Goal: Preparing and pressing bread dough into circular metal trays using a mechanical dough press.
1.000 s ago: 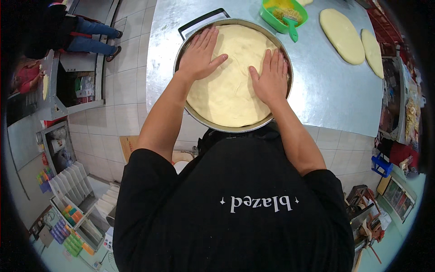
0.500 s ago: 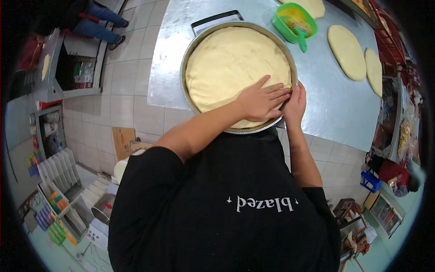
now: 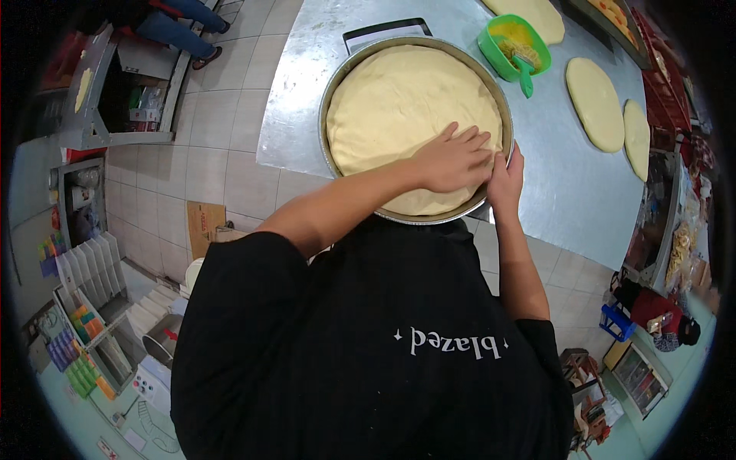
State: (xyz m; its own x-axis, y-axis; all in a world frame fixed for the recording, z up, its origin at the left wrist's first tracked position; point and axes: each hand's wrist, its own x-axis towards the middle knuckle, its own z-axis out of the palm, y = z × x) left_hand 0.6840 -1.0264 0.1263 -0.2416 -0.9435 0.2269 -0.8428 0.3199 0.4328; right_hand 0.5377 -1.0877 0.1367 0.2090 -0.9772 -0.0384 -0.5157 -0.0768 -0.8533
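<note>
Dough (image 3: 402, 107) pt. hidden by splayed L hand (image 3: 454, 162); R hand (image 3: 506, 184) at pan (image 3: 323, 123), grip unclear.

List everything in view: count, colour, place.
table: one, silver, centre to right
pan: one, silver, table's near edge
large dough: one, pale yellow, in pan
dough pieces: three, pale yellow, table's right and far side
bowl: one, green, beyond pan's right
brush: one, green handle, in bowl
bar: one, black, beyond pan
tray: one, dark, table's far right
crate: at least one, red, right of table
floor: one, pale tiles, around table
cardboard: one, brown, floor at left
packs: several, multicoloured, lower left
other people: at least two, blue or red clothes, left and right
garment: one, black, lower centre
left hand: one, bare, on large dough
right hand: one, bare, at pan's right rim
</note>
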